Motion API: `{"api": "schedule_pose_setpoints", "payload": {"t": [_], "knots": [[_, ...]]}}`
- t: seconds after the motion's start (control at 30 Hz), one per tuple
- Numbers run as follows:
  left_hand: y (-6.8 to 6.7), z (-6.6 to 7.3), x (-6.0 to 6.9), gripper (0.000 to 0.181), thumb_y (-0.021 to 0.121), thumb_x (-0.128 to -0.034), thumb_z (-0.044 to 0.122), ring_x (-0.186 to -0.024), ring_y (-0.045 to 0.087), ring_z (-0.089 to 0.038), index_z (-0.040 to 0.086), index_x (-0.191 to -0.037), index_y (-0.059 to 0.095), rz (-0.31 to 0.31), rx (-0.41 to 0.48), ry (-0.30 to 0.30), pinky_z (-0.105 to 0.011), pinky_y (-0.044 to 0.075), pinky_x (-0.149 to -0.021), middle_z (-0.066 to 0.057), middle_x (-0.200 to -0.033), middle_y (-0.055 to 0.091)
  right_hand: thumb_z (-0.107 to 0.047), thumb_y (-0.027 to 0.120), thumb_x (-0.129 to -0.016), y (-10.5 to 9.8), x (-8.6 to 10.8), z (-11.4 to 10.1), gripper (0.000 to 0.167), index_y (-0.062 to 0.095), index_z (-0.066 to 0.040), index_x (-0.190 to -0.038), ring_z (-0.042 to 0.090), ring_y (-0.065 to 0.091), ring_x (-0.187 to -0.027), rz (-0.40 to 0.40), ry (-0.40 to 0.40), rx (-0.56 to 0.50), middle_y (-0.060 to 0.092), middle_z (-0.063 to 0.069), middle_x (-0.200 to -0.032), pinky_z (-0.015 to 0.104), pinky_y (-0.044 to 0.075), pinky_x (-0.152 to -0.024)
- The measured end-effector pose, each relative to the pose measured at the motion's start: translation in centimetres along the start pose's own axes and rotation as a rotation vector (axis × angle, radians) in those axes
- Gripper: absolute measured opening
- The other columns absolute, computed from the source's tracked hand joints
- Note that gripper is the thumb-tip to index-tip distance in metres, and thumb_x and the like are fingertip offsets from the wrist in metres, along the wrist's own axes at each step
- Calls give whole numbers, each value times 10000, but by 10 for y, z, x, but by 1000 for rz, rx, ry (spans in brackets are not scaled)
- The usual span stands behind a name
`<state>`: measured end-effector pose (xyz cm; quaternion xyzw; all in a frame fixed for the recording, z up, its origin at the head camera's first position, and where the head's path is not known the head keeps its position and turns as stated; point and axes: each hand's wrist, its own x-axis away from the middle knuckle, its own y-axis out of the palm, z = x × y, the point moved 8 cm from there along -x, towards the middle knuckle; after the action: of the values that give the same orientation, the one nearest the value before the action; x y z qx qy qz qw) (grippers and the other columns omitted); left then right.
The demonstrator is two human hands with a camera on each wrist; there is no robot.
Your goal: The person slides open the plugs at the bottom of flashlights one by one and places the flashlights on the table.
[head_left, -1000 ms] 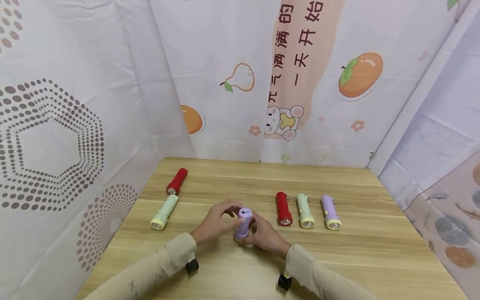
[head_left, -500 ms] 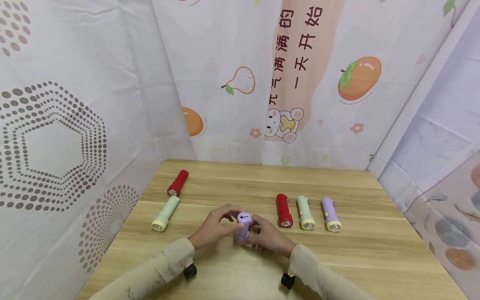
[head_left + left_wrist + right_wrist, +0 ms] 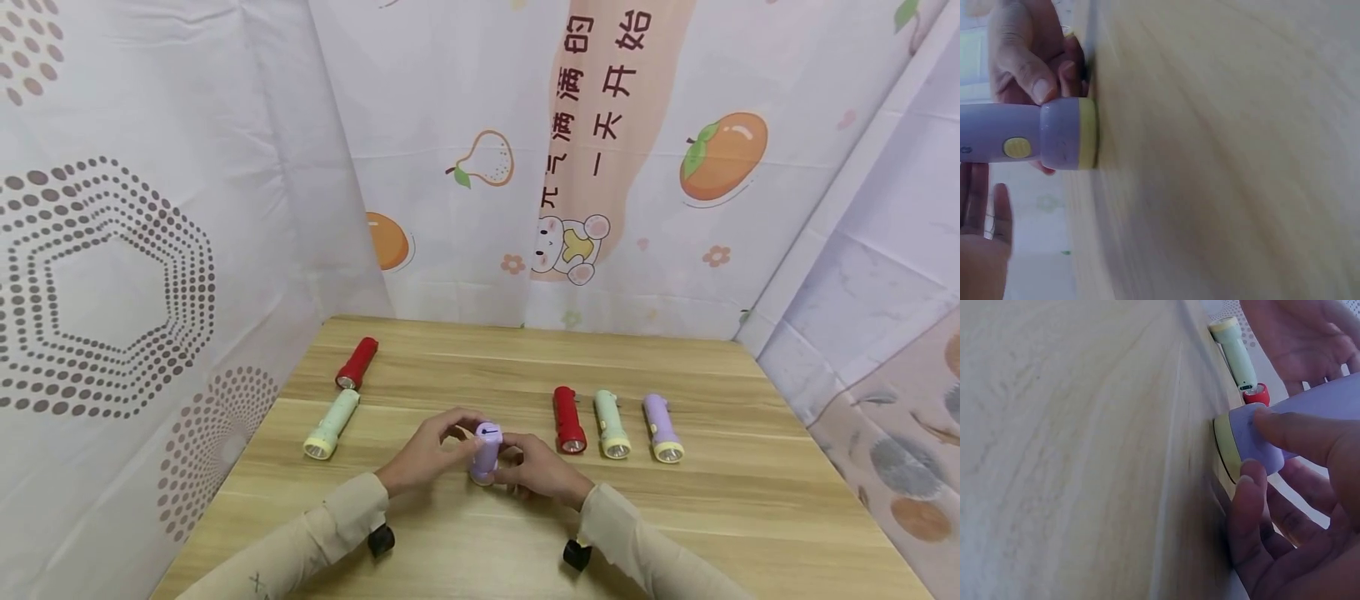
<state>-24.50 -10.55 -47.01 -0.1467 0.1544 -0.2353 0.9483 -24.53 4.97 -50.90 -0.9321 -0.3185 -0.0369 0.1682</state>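
A purple flashlight (image 3: 486,452) with a yellow rim stands lens-down on the wooden table (image 3: 570,517), between the two hands. My left hand (image 3: 437,450) holds its upper part, thumb on the near side and fingers behind. Lower down, my right hand (image 3: 542,468) grips it near the head; the right wrist view shows the thumb lying on the purple collar. The yellow switch (image 3: 1017,147) shows in the left wrist view. The lens is hidden against the table.
To the right lie a red flashlight (image 3: 569,421), a pale green flashlight (image 3: 611,423) and another purple flashlight (image 3: 662,427) in a row. At left lie a red flashlight (image 3: 357,363) and a green one (image 3: 332,423). A printed curtain (image 3: 450,250) stands behind the table.
The purple flashlight and both hands have come slightly lower in the head view since a second ago. The other flashlights stay put; the view shifts a little.
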Motion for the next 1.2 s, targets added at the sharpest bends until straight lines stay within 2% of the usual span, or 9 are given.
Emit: {"api": "schedule_pose_setpoints", "payload": {"t": [0.13, 0.27, 0.43, 0.9, 1.2], "knots": [[1, -1, -3, 273, 626, -1046, 308, -1161, 610, -192, 214, -1301, 659, -18, 57, -73, -419, 484, -988, 58, -1255, 671, -240, 828, -892, -2, 0, 4, 430, 673, -200, -1291, 205, 588, -648, 10, 10, 10, 637, 106, -1179, 334, 521, -537], [1, -2, -5, 293, 632, -1041, 300, -1205, 598, -216, 153, -1293, 666, -22, 129, -136, -431, 498, -997, -4, -1276, 664, -247, 832, -889, -1, -1, 6, 432, 671, -203, -1287, 208, 603, -686, 15, 6, 15, 638, 103, -1184, 329, 532, -545], [0, -3, -7, 315, 641, -1035, 299, -1186, 598, -230, 110, -1287, 665, -28, 162, -186, -445, 500, -984, -44, -1270, 661, -252, 835, -887, -2, -2, 8, 430, 667, -206, -1281, 212, 617, -755, 26, 13, 5, 634, 103, -1194, 341, 544, -570], [3, -4, -13, 293, 635, -1031, 298, -1153, 585, -214, 80, -1226, 651, -65, 217, -252, -422, 512, -949, -52, -1245, 639, -266, 853, -868, -2, -2, 11, 491, 652, -151, -1301, 225, 630, -770, 42, 6, -25, 639, 100, -1169, 356, 557, -572], [5, -4, -13, 258, 622, -1033, 281, -1140, 571, -214, 67, -1177, 640, -58, 253, -273, -409, 500, -924, -53, -1211, 636, -276, 847, -873, -2, -2, 12, 497, 649, -158, -1314, 223, 625, -753, 36, 9, -21, 646, 96, -1180, 353, 553, -571]]}}
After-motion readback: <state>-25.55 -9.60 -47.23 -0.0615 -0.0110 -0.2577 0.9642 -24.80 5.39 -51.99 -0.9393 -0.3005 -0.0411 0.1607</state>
